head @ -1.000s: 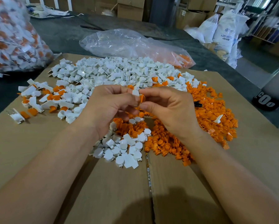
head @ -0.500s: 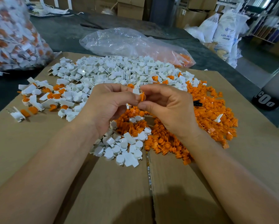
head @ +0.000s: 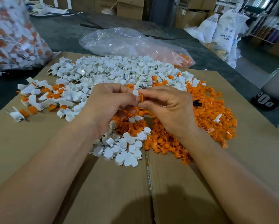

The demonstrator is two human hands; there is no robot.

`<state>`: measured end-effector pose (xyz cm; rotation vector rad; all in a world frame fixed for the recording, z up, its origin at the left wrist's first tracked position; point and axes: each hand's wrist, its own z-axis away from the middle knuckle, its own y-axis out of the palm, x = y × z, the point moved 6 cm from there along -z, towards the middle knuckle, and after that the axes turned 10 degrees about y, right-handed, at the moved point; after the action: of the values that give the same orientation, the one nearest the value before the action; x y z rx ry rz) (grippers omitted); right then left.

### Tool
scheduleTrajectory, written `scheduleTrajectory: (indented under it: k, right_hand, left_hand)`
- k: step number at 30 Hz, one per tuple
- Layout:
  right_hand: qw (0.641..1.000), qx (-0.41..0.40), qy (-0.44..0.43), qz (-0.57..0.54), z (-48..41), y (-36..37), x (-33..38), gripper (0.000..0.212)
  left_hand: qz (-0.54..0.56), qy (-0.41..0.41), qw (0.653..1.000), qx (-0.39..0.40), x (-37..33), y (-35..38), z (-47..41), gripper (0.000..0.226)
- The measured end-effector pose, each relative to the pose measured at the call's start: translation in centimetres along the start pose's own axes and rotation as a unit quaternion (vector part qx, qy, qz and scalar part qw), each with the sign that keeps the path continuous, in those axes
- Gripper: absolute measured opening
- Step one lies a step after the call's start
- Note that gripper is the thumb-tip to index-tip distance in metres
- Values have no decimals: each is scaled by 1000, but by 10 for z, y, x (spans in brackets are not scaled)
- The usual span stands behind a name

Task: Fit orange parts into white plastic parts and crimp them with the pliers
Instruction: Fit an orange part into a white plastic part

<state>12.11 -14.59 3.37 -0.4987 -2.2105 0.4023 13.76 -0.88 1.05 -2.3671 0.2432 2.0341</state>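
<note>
- The left hand [head: 106,107] is raised above the middle of the work area with its fingers curled; thumb and forefinger pinch a white part [head: 136,92].
- The right hand [head: 171,107] faces it, fingers likewise curled; thumb and forefinger pinch an orange part [head: 142,98].
- The two held parts touch each other between the fingertips of both hands. How far the orange part sits inside the white one cannot be told.
- A flattened cardboard sheet [head: 111,183] covers the near part of the dark grey table [head: 62,31] and carries all loose stock.
- A wide heap of white parts [head: 112,71] lies at the far side of the cardboard.
- A heap of orange parts [head: 208,113] lies to the right and under the hands, touching the white heap.
- A smaller cluster of white parts [head: 125,147] lies just below the hands.
- A group of fitted white-and-orange pieces [head: 43,97] lies at the left edge of the cardboard.
- A small black object [head: 197,103] shows just beside the right hand among the orange parts; what it is cannot be told.
- A clear plastic bag [head: 127,41] lies behind the white heap, with some orange parts at its right end.
- A filled bag [head: 10,38] of white and orange pieces stands at the far left.
- White sacks [head: 224,29] stand at the far right, off the table.
</note>
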Motion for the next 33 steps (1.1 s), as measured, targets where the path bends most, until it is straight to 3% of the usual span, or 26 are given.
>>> scheduleTrajectory:
  k: [7,17,33]
  right_hand:
    - [994,15,73,-78,-1,2,-8,51]
    - [992,37,75,-95,-1,3,-6,36]
    - [984,72,119,-109,0,6,-11,39]
  left_hand:
    - [7,9,1000,-1,0,1,-1,18]
    - [-8,20,1000,4,-1,0,-1,11]
    - [-25,9,1000,-11,0,0,-1,12]
